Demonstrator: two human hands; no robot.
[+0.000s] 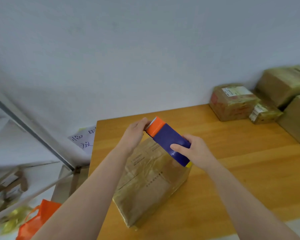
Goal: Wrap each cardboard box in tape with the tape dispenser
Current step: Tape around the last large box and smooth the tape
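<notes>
1. The nearest thing is an orange bag point(36, 222) at 7 o'clock of the view. It sits low beside the wooden surface point(241, 161) and is partly cut off by the bottom edge.
2. The cardboard box point(151, 191) lies on the surface at 6 o'clock, close to the left edge, with one corner turned toward the viewer. Glossy yellowish tape covers its top and sides.
3. The tape dispenser point(166, 137) is held in the air over the far end of this box. It is tilted, with the orange head up toward 11 o'clock and the blue body down toward 4 o'clock. I cannot tell if its low end touches the box.
4. The right hand point(196, 151) has its grip closed around the blue body, the thumb lying across the upper face. The other fingers are hidden below.
5. The left hand point(134, 135) is at the orange head, and its grip pinches the toothed tip. I cannot tell if tape is between the fingers.
6. At 9 o'clock from the dispenser, beyond the surface's left edge, a sheet of paper point(84, 140) with handwritten characters lies next to a slanted metal frame point(29, 129).
7. Far at 2 o'clock, taped boxes stand by the wall point(145, 49) — a labelled box point(232, 103), a small box point(264, 114) just beside it, and a large box point(282, 84) behind.
</notes>
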